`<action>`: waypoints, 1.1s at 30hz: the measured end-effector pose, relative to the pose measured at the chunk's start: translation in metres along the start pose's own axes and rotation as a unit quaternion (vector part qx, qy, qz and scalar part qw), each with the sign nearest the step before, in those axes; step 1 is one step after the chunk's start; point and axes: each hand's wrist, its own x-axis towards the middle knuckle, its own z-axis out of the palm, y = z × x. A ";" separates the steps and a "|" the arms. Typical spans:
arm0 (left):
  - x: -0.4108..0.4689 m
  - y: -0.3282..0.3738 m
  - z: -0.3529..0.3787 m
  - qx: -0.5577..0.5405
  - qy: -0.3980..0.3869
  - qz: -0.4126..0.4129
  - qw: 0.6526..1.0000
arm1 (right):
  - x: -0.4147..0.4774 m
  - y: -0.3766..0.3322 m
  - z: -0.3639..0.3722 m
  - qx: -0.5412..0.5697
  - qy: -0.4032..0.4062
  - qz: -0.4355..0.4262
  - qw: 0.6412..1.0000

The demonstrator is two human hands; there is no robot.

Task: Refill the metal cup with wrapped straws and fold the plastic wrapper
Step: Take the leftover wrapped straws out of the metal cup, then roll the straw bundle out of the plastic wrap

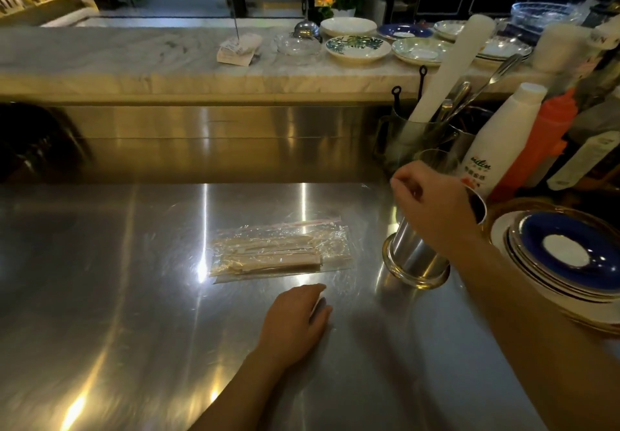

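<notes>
A clear plastic wrapper [280, 251] with several paper-wrapped straws inside lies flat on the steel counter [134, 296]. To its right stands the metal cup [414, 256], upright on a wider round base. My right hand [432, 202] hovers over the cup's mouth with fingers curled and pinched; whether it holds anything is hidden. My left hand [295, 323] rests palm down on the counter just in front of the wrapper, fingers loosely together, holding nothing. The hand covers most of the cup's rim.
A stack of blue-and-white plates [567, 259] sits right of the cup. Behind it stand a white bottle [496, 142], an orange bottle [536, 148] and a steel holder with utensils [419, 135]. Plates [359, 48] line the raised marble ledge.
</notes>
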 end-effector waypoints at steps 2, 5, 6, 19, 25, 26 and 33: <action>0.003 0.001 -0.013 -0.027 0.026 -0.019 0.999 | -0.003 -0.007 0.020 0.002 -0.041 -0.003 0.999; 0.005 -0.001 -0.034 -0.040 0.058 -0.039 0.997 | -0.006 -0.011 0.051 0.005 -0.098 -0.002 0.995; 0.006 -0.002 -0.041 -0.037 0.068 -0.041 0.996 | -0.007 -0.011 0.061 0.005 -0.117 0.000 0.993; 0.032 -0.044 -0.081 0.061 0.172 -0.014 0.983 | -0.012 -0.011 0.150 -0.040 -0.261 -0.042 0.964; 0.053 -0.062 -0.072 0.172 0.044 -0.032 0.984 | -0.007 -0.004 0.177 -0.103 -0.391 -0.073 0.912; 0.055 -0.065 -0.071 0.190 0.014 -0.035 0.981 | -0.007 -0.003 0.178 -0.101 -0.406 -0.069 0.906; 0.068 -0.074 -0.077 0.244 -0.082 -0.025 0.966 | 0.000 -0.002 0.184 -0.146 -0.428 -0.081 0.888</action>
